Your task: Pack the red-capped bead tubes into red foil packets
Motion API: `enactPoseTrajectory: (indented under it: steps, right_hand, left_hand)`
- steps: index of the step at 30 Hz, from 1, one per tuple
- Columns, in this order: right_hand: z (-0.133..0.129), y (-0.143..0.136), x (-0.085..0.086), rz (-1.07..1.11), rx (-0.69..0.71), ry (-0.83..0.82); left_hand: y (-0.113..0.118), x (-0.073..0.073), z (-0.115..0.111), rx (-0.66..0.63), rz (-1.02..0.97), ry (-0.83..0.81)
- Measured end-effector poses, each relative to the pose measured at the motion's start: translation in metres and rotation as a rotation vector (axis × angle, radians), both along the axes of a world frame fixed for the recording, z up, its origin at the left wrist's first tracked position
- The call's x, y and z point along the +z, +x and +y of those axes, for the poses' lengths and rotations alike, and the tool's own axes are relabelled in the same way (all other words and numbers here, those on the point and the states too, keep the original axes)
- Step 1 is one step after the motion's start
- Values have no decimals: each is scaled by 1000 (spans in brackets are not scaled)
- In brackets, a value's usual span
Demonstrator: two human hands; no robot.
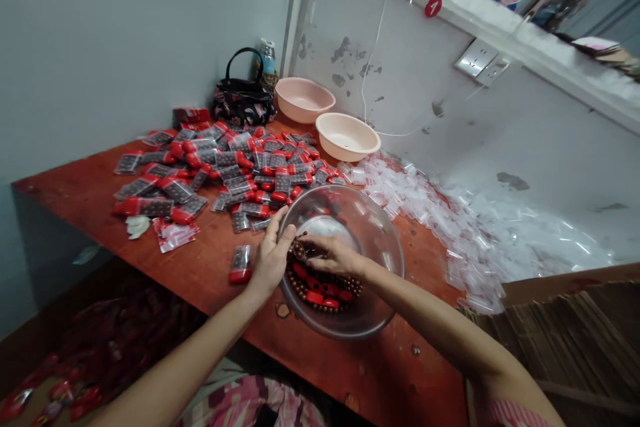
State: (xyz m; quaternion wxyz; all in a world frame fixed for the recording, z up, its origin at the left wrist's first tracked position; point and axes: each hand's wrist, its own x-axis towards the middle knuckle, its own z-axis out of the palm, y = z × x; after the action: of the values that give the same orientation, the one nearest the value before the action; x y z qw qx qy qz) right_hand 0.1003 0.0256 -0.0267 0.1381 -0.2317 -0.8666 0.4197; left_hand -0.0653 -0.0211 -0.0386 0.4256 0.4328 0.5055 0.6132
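Note:
A clear plastic bowl (387,307) stands at the table's front, with brown bead strands (305,290) and red pieces (323,300) lying in it. My left hand (273,252) is closed at the bowl's left rim, thumb on the inner side and fingers outside. Inside the bowl, my right hand (330,255) pinches some of the brown beads, close to my left thumb. Its fingertips are partly hidden by the beads. One small clear packet with a red end (241,263) lies just left of my left hand.
Many red-ended packets (235,170) are heaped at the back left, beside a dark handbag (244,100). A pink basin (305,100) and a cream basin (347,137) stand behind. Clear plastic sleeves (450,220) are piled right, near a cardboard box (575,333).

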Motion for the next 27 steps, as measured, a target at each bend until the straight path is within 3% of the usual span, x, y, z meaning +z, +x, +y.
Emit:
enactPoseTrajectory:
  steps: [4, 8, 11, 15, 20, 23, 27]
  right_hand:
    - [-9, 8, 15, 325, -199, -446]
    - [-24, 11, 29, 524, -378, -590]
    - [-32, 12, 30, 646, -463, -632]
    - [-37, 12, 28, 652, -639, -403]
    - [-43, 21, 40, 380, -743, -36]
    - [-44, 35, 56, 296, -614, 85]
    - [-38, 52, 78, 222, -272, 180]
  left_hand:
    - [-6, 17, -7, 101, 355, 183]
    - [-2, 39, -16, -139, 441, 246]
    - [11, 47, -17, -290, 395, 214]
    - [29, 44, -12, -330, 213, 165]
    - [37, 34, -6, -372, -72, 11]
    - [36, 33, -5, -388, -230, -83]
    - [35, 34, -7, -506, -251, -111]
